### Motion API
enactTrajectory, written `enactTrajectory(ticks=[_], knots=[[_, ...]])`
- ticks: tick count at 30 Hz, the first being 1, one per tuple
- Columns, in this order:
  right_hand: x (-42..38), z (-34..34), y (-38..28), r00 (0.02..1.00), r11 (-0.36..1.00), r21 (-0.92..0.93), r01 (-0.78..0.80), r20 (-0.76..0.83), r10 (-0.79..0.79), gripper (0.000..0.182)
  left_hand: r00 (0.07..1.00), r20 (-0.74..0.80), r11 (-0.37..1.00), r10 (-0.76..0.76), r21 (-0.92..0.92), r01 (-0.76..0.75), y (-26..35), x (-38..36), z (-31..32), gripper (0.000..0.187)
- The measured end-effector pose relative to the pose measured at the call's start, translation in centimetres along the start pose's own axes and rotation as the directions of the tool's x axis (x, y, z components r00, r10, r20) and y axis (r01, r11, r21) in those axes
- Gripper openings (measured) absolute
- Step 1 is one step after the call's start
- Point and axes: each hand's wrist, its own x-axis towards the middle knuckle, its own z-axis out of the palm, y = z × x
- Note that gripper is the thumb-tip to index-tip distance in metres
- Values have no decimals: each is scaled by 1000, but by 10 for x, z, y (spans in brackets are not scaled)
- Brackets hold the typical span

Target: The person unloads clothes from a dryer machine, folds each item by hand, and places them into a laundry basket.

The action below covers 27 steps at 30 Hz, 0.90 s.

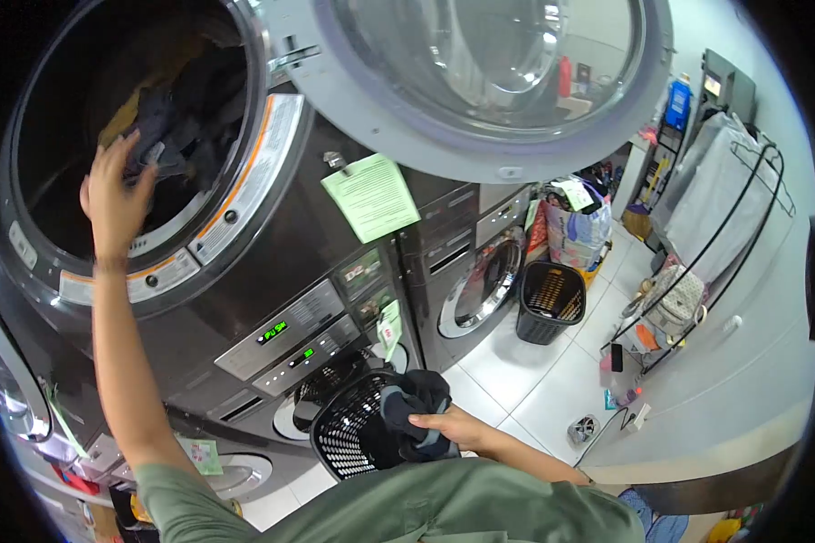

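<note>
At the opening of the upper machine's drum, my left hand reaches in with its fingers spread, beside dark clothes and a mustard-coloured cloth. Whether the fingertips touch the clothes is unclear. My right hand is closed on a bundle of dark and grey clothes, held over the right side of a black laundry basket. The round glass door of the machine hangs open at the top.
A green paper note is clipped to the machine. Another black basket stands on the tiled floor near a full patterned bag. A metal rack with a white cloth and a backpack is on the right.
</note>
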Motion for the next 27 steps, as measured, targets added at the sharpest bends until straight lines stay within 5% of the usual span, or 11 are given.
enactTrajectory(ticks=[3,4,6,7,12,15,17,19,20,21,27], knots=[[10,8,-22,960,962,13,271,68,-271,35,995,14,758,102,-648,-69,99,-93,-41,48],[10,17,-34,927,931,7,366,86,-365,35,912,-9,639,410,-710,-294,119,-125,-43,62],[-2,40,-66,909,918,112,381,136,-394,32,961,73,237,268,-971,8,192,-204,-46,106],[-10,50,-79,888,909,165,382,206,-410,32,962,268,-126,47,-954,272,239,-250,-48,115],[-54,69,-82,818,899,202,388,373,-437,36,551,832,-226,-71,-551,803,283,-362,-83,82],[-83,49,-62,814,873,69,482,332,-476,43,326,919,-433,-219,-391,812,260,-462,-70,45],[-88,21,-28,853,857,-138,497,260,-453,47,458,875,-791,-158,-390,471,208,-461,-95,51],[-89,-19,7,933,801,-479,359,152,-328,52,517,817,-824,-258,-465,324,167,-452,-128,58],[-91,-44,31,967,751,-616,237,78,-241,55,68,830,-763,-554,-539,357,171,-416,-158,57],[-76,-100,82,978,648,-762,2,-133,-159,62,560,681,-401,-472,-732,551,132,-480,-155,56],[-157,-251,273,654,715,-420,-559,-753,69,78,435,549,-77,-714,-679,730,94,-459,-205,53]])
